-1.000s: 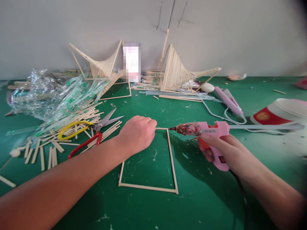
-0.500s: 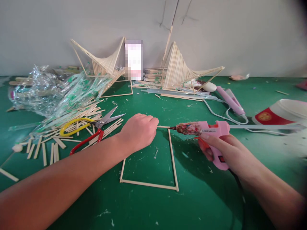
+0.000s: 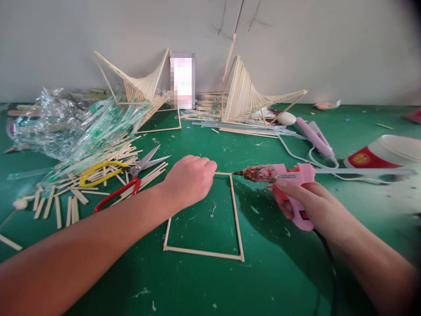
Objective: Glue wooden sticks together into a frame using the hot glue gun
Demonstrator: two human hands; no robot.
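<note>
A four-sided wooden-stick frame (image 3: 236,215) lies flat on the green bench (image 3: 197,289), its near side toward the person and its far side under the left hand (image 3: 190,181). That hand is closed on the far stick, knuckles up, its fingertips hidden from me. The right hand (image 3: 315,204) grips a pink hot-glue gun (image 3: 292,173), its dark nozzle (image 3: 239,173) right by the frame's far right corner; I can't tell whether they touch. A translucent glue stick (image 3: 358,171) juts from the gun's back, above the right wrist.

Left of the left hand, scissors (image 3: 134,170) with one yellow and one red handle lie with blades spread, among cut wooden sticks (image 3: 58,213). Crumpled clear wrapping (image 3: 52,123) is heaped farther out. Beyond the hands stand two twisted stick models, one left (image 3: 141,87), one right (image 3: 241,94). A red-and-white cup (image 3: 388,151) sits past the right hand.
</note>
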